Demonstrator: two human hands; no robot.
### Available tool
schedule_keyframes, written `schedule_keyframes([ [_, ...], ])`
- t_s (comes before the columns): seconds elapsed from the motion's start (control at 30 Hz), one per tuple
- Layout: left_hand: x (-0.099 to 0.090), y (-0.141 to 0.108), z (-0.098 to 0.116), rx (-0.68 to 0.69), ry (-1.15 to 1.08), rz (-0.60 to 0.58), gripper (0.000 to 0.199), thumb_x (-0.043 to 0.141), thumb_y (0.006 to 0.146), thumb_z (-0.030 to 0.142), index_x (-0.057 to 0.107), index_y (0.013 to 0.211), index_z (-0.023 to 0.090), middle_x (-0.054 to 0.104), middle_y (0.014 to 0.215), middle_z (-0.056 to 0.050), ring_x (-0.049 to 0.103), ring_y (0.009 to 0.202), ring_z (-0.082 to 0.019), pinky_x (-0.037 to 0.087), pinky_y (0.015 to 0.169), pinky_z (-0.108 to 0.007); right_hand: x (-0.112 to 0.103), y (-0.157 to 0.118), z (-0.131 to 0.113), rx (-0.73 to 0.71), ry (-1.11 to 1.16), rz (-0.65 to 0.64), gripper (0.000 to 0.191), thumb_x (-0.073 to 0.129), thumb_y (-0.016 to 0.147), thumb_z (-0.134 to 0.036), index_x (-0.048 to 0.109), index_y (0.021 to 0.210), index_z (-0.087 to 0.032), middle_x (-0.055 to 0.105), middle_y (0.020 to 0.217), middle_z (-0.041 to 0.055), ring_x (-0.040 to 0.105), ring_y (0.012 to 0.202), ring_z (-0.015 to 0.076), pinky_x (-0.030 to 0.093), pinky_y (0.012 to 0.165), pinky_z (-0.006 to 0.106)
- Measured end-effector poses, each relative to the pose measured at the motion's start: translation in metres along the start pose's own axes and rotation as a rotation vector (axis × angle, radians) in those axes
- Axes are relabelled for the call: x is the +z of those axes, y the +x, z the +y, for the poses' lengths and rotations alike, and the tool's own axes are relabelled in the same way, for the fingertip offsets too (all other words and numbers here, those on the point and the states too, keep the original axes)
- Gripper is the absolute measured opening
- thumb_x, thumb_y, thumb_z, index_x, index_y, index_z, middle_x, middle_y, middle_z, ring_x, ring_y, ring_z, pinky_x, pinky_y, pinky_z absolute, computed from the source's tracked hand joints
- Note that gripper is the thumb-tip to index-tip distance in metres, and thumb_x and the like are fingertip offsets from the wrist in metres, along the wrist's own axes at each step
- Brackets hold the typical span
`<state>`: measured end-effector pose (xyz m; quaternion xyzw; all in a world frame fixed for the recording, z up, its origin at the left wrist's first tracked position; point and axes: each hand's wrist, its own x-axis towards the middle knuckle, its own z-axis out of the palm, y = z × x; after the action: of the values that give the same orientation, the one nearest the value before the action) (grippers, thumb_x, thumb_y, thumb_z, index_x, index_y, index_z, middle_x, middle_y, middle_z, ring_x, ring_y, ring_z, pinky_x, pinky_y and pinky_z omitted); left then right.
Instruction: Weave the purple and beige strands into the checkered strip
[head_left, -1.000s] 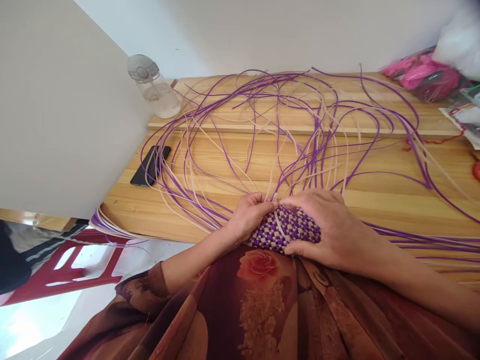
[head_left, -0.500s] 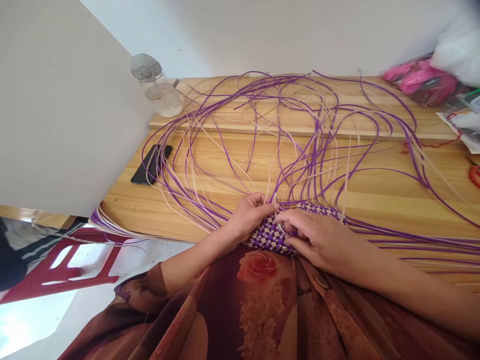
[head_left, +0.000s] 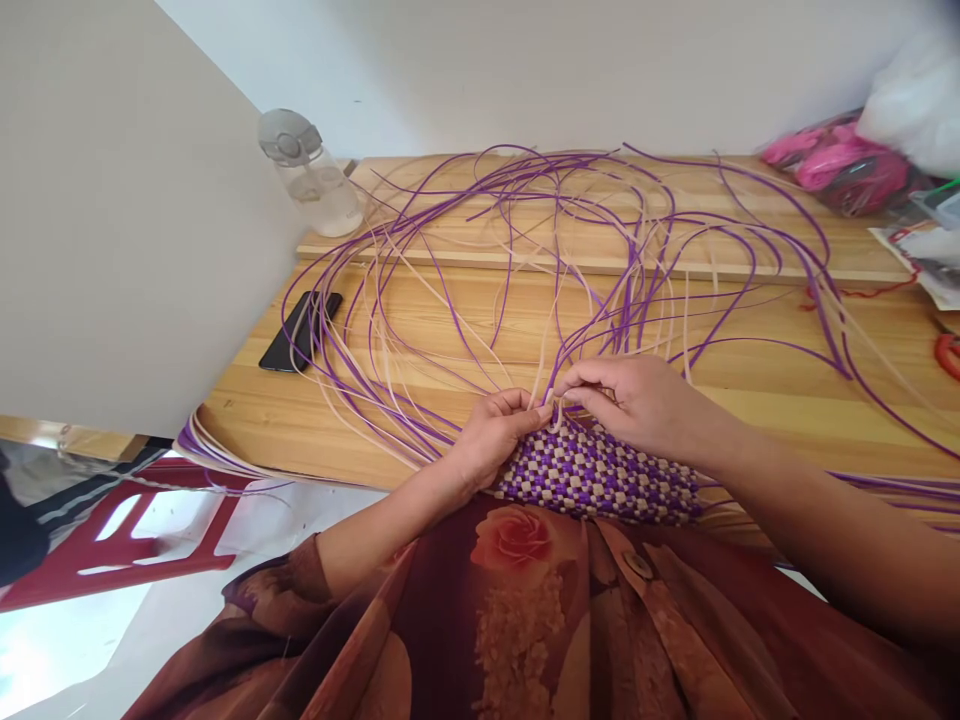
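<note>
A woven panel [head_left: 600, 475] of purple and beige strips lies at the table's near edge, against the person's clothing. My left hand [head_left: 504, 432] pinches the upper left edge of the panel between thumb and fingers. Just right of it, my right hand [head_left: 637, 400] is closed in a pinch at the panel's top edge, on a beige strip [head_left: 559, 412] that makes a small loop there. Long loose purple strips [head_left: 630, 270] and beige ones fan out from the weave across the table. The fingertips partly hide the strip's end.
The wooden table [head_left: 420, 310] has a raised ledge along the wall. A black phone [head_left: 300, 332] lies at left under some strips, and a clear bottle [head_left: 311, 175] stands behind it. Bagged pink material [head_left: 840, 165] and red-handled scissors [head_left: 949, 355] are at right.
My right hand has moved up from the panel's face to its top edge, uncovering more of the weave. My left hand has stayed nearly in place.
</note>
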<state>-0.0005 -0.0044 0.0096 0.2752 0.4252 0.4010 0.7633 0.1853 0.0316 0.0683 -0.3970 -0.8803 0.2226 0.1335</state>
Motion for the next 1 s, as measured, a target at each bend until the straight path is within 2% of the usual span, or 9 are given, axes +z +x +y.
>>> schedule_keyframes([
  [0.2,0.003,0.000,0.001,0.005,-0.023,-0.005,0.039,0.081,0.065,0.043,0.055,0.064,0.014,0.053,0.059,0.003,0.040,0.052,-0.006,0.025,0.053,-0.023,0.003,0.005,0.002,0.024,-0.036,-0.038,0.019,0.054,0.088,-0.024,0.072,0.083,-0.020,0.070,0.069,-0.0002,0.061,0.061,0.0126,0.035,0.060,0.025],
  [0.33,0.005,0.001,0.003,-0.019,0.013,0.006,0.037,0.084,0.060,0.032,0.051,0.062,0.015,0.052,0.058,0.004,0.041,0.050,-0.006,0.025,0.052,-0.023,0.004,0.008,0.007,0.069,-0.012,-0.061,0.018,0.055,0.088,-0.025,0.072,0.083,-0.022,0.071,0.071,-0.0013,0.061,0.062,0.0126,0.037,0.060,0.025],
  [0.4,0.004,0.002,0.003,-0.044,0.031,0.017,0.034,0.084,0.059,0.028,0.053,0.064,0.015,0.054,0.058,0.004,0.042,0.050,-0.006,0.026,0.052,-0.023,0.002,0.010,0.011,0.060,-0.073,0.054,0.018,0.056,0.089,-0.027,0.073,0.090,-0.021,0.073,0.082,0.0012,0.064,0.073,0.0157,0.042,0.067,0.028],
  [0.53,0.002,0.004,0.003,-0.078,0.063,0.013,0.029,0.082,0.061,0.029,0.058,0.067,0.014,0.055,0.059,0.003,0.043,0.049,-0.007,0.027,0.051,-0.023,-0.006,0.003,0.015,-0.087,-0.321,0.497,0.016,0.060,0.088,-0.026,0.072,0.096,-0.020,0.070,0.105,0.0079,0.059,0.101,0.0245,0.041,0.092,0.040],
  [0.57,0.001,0.005,0.003,-0.087,0.065,0.011,0.028,0.082,0.061,0.029,0.059,0.068,0.014,0.055,0.059,0.002,0.043,0.049,-0.007,0.027,0.051,-0.023,-0.007,-0.001,0.015,-0.127,-0.338,0.490,0.013,0.062,0.087,-0.027,0.073,0.094,-0.022,0.070,0.103,0.0070,0.058,0.100,0.0242,0.040,0.093,0.041],
  [0.63,0.000,0.006,0.003,-0.102,0.061,0.017,0.029,0.083,0.059,0.029,0.059,0.068,0.014,0.055,0.059,0.002,0.043,0.049,-0.007,0.026,0.051,-0.024,-0.006,-0.010,0.016,-0.172,-0.335,0.322,0.011,0.064,0.087,-0.031,0.073,0.089,-0.024,0.070,0.094,0.0046,0.057,0.094,0.0232,0.039,0.090,0.041],
  [0.77,0.000,0.007,0.005,-0.103,0.053,0.029,0.030,0.083,0.057,0.028,0.058,0.064,0.014,0.055,0.058,0.002,0.044,0.048,-0.006,0.028,0.051,-0.023,-0.006,-0.025,0.012,-0.098,-0.227,0.030,0.021,0.056,0.092,-0.032,0.071,0.085,-0.021,0.069,0.085,0.0052,0.058,0.087,0.0216,0.039,0.084,0.039],
  [0.87,-0.001,0.007,0.005,-0.099,0.068,0.017,0.030,0.084,0.056,0.029,0.059,0.065,0.014,0.057,0.058,0.001,0.046,0.049,-0.007,0.030,0.052,-0.024,-0.013,-0.027,0.000,-0.033,0.071,-0.060,0.020,0.051,0.094,-0.028,0.070,0.095,-0.020,0.070,0.091,0.0046,0.062,0.084,0.0165,0.044,0.078,0.031],
  [1.0,-0.001,0.007,0.004,-0.074,0.093,0.039,0.030,0.083,0.054,0.029,0.061,0.066,0.014,0.056,0.056,0.002,0.042,0.046,-0.006,0.027,0.050,-0.024,-0.012,-0.018,-0.013,0.030,0.536,-0.088,0.012,0.057,0.091,-0.029,0.065,0.091,-0.019,0.069,0.105,0.0055,0.065,0.096,0.0164,0.048,0.086,0.029],
])
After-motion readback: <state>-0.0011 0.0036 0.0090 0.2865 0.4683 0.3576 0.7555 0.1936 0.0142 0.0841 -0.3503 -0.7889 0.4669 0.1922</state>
